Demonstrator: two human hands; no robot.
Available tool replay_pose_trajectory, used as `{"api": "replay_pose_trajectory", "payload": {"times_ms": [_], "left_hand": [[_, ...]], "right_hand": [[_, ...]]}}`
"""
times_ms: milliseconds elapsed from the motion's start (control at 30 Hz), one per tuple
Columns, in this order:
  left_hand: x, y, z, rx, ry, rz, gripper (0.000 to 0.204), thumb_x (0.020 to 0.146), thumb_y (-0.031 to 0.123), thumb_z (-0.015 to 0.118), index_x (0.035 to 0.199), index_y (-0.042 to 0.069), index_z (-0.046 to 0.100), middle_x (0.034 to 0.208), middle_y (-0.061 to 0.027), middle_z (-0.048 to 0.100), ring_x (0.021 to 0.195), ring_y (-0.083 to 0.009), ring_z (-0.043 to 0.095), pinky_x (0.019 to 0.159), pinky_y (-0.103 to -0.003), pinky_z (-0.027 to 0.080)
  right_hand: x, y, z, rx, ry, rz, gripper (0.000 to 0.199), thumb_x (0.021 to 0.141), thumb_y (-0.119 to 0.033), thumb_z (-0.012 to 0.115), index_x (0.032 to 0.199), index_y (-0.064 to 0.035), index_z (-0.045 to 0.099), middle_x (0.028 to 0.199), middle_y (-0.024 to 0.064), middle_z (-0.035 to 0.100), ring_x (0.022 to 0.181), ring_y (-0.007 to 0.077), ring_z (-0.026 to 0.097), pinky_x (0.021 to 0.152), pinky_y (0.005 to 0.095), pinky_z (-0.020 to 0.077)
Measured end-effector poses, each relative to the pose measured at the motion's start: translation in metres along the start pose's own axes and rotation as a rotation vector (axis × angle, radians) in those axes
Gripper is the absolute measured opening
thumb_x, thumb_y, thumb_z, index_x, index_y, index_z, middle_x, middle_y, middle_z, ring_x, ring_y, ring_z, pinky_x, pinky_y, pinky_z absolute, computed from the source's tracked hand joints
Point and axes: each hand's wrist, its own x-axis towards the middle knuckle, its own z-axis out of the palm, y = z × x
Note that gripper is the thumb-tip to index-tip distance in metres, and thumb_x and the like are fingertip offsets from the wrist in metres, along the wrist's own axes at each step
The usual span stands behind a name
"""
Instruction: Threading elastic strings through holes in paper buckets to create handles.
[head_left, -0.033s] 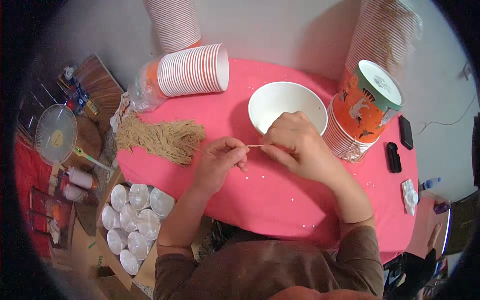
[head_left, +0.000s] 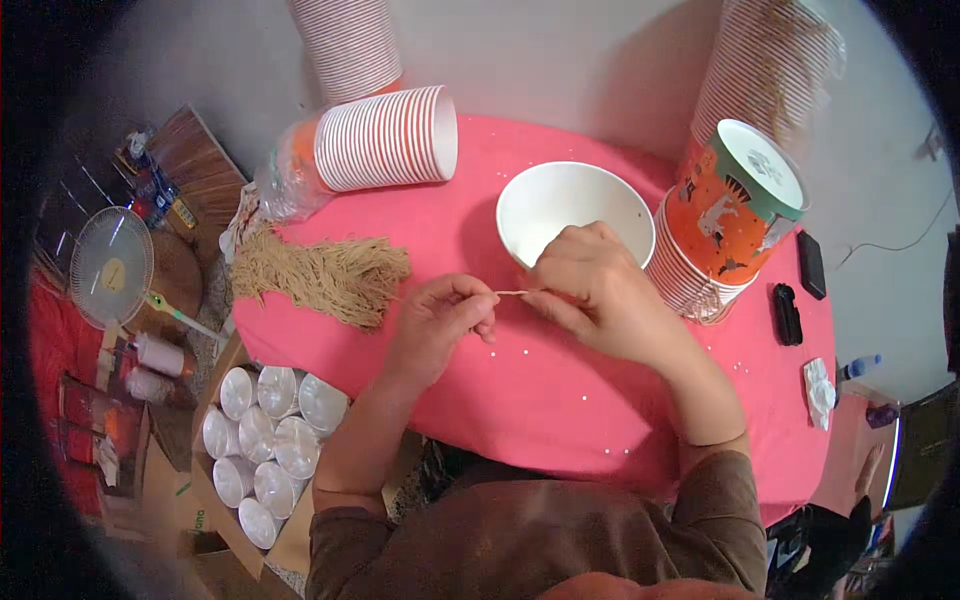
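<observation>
Between my two hands a short length of tan string [head_left: 510,292] is stretched taut. The thumb and fingertips of my left hand [head_left: 440,325] pinch one end. My right hand [head_left: 600,295] is closed on the other, its knuckles up, just in front of an open paper bucket [head_left: 620,200] with a white inside. That hand covers the bucket's near rim. Left of my left hand lies a thick bundle of tan strings [head_left: 315,278], and a thin strand trails from it toward that hand.
Nested paper buckets [head_left: 380,140] lie on the pink tablecloth [head_left: 520,420] at the back left. An orange-and-green bucket stack [head_left: 725,220] stands at the right, near a black phone-like object [head_left: 811,265], a black case [head_left: 787,315] and crumpled tissue [head_left: 819,393]. Clear plastic cups [head_left: 258,435] fill a carton.
</observation>
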Motion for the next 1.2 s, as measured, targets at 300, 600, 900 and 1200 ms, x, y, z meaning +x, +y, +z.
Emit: {"api": "replay_pose_trajectory", "payload": {"times_ms": [300, 600, 900, 1200], "left_hand": [[0.009, -0.002, 0.042, 0.528, 0.100, 0.345, 0.012, 0.085, -0.003, 0.065, 0.095, 0.002, 0.066, 0.082, -0.0042, 0.063, 0.076, -0.0114, 0.064, 0.067, -0.025, 0.052], [0.011, -0.011, 0.031, 0.910, 0.299, 0.475, 0.010, 0.080, -0.003, 0.068, 0.087, 0.003, 0.064, 0.067, -0.0001, 0.049, 0.055, -0.0086, 0.043, 0.050, -0.024, 0.034], [0.007, -0.026, 0.044, 0.970, 0.281, 0.539, 0.011, 0.078, -0.004, 0.069, 0.082, 0.004, 0.062, 0.067, -0.0030, 0.053, 0.058, -0.0099, 0.052, 0.050, -0.024, 0.040], [0.005, -0.032, 0.035, 0.839, 0.291, 0.436, 0.011, 0.078, -0.002, 0.069, 0.081, 0.004, 0.061, 0.071, -0.0029, 0.054, 0.056, -0.0094, 0.049, 0.050, -0.023, 0.038]], "right_hand": [[-0.002, 0.002, -0.019, -0.141, -0.107, -0.052, 0.010, 0.079, -0.015, 0.066, 0.080, -0.0064, 0.062, 0.075, 0.0086, 0.056, 0.082, 0.0273, 0.056, 0.077, 0.0407, 0.0407], [-0.012, 0.024, -0.056, -0.120, -0.183, 0.156, 0.022, 0.077, -0.015, 0.071, 0.095, -0.0022, 0.067, 0.094, 0.0100, 0.066, 0.095, 0.0285, 0.060, 0.085, 0.0388, 0.0447], [-0.016, 0.050, -0.042, 0.064, -0.491, 0.307, 0.018, 0.075, 0.000, 0.069, 0.092, 0.0006, 0.067, 0.084, 0.0119, 0.067, 0.073, 0.0243, 0.065, 0.066, 0.0325, 0.0518], [-0.011, 0.036, -0.028, 0.046, -0.463, 0.237, 0.029, 0.072, -0.005, 0.075, 0.100, 0.0001, 0.066, 0.090, 0.0120, 0.068, 0.078, 0.0270, 0.066, 0.069, 0.0347, 0.0523]]}}
